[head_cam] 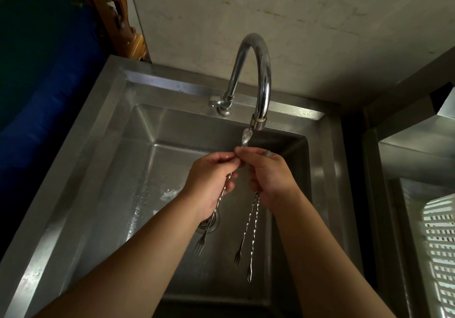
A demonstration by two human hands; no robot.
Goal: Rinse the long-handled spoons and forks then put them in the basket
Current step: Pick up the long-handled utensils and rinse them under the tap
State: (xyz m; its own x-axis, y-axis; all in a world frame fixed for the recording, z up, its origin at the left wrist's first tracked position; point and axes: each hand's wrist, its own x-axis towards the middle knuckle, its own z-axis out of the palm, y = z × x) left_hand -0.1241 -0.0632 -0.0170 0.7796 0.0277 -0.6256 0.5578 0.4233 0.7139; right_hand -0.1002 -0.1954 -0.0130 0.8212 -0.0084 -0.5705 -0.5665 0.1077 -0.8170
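Over the steel sink (115, 145), my left hand (209, 184) is shut on one long twisted-handle fork (200, 244), whose tines hang down near the drain. My right hand (268, 180) is shut on two more long twisted forks (248, 234), tines pointing down. Both hands meet just under the spout of the curved faucet (261, 81), where a thin stream of water (246, 137) runs onto my fingertips and the upper ends of the utensils. The upper ends are hidden in my fingers. The white slotted basket (440, 244) stands at the right edge.
A second steel basin (403, 160) at the right holds the basket. The faucet's small lever (216, 102) sits at its base on the sink's back ledge. A stained wall rises behind. A blue and green object (37, 84) and carved wood (115, 15) stand at the left.
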